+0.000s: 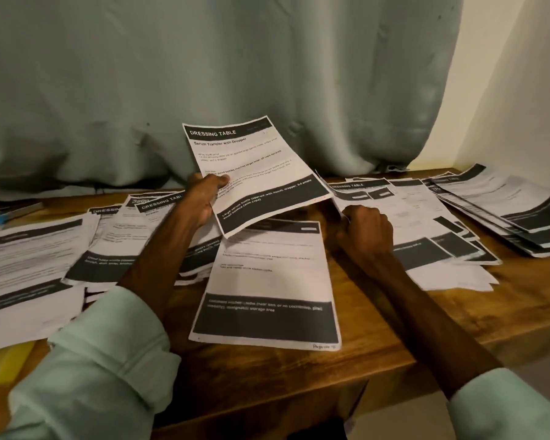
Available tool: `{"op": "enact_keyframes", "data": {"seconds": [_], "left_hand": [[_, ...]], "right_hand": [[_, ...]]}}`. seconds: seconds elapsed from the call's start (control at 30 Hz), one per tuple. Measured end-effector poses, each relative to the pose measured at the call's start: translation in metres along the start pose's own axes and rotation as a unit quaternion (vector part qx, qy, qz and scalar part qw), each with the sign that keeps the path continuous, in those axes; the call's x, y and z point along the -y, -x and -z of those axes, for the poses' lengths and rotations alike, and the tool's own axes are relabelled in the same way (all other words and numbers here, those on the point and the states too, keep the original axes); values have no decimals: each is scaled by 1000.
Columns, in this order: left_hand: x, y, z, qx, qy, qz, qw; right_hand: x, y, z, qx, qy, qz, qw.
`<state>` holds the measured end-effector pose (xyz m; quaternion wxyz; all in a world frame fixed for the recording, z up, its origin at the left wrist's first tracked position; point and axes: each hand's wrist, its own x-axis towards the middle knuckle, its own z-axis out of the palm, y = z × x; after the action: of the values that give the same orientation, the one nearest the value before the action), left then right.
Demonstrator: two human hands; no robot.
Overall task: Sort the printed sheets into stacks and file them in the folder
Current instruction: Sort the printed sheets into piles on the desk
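1. The left hand (200, 198) grips a raised sheet (254, 166) headed "DRESSING TABLE", with its thumb on the printed face.
2. The right hand (365, 231) is curled at the edge of the right stack (410, 214); whether it pinches paper cannot be told.
3. Another sheet (267, 281) lies between the forearms on the tabletop (394, 328).

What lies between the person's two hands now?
The lower part of the raised sheet that the left hand holds, as the head view shows.

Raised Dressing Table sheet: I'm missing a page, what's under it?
Under the raised sheet, held by the left hand, lies a flat sheet on the table; its top edge is covered.
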<state>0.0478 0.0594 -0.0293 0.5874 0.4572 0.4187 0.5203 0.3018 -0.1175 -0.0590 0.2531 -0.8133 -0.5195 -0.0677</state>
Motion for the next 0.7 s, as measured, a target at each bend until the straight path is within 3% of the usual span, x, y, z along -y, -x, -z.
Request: {"op": "enact_keyframes", "data": {"seconds": [0.27,0.53,0.7], "left_hand": [[-51,11,56,-113,-39,8,993],[-62,19,100,-94,-13,56,994],[-80,28,102,-64,94,29,993]], "right_hand": [[64,-11,-23,42,24,45,998],[84,5,-55,76,73,96,990],[82,14,-64,48,92,120,987]]}}
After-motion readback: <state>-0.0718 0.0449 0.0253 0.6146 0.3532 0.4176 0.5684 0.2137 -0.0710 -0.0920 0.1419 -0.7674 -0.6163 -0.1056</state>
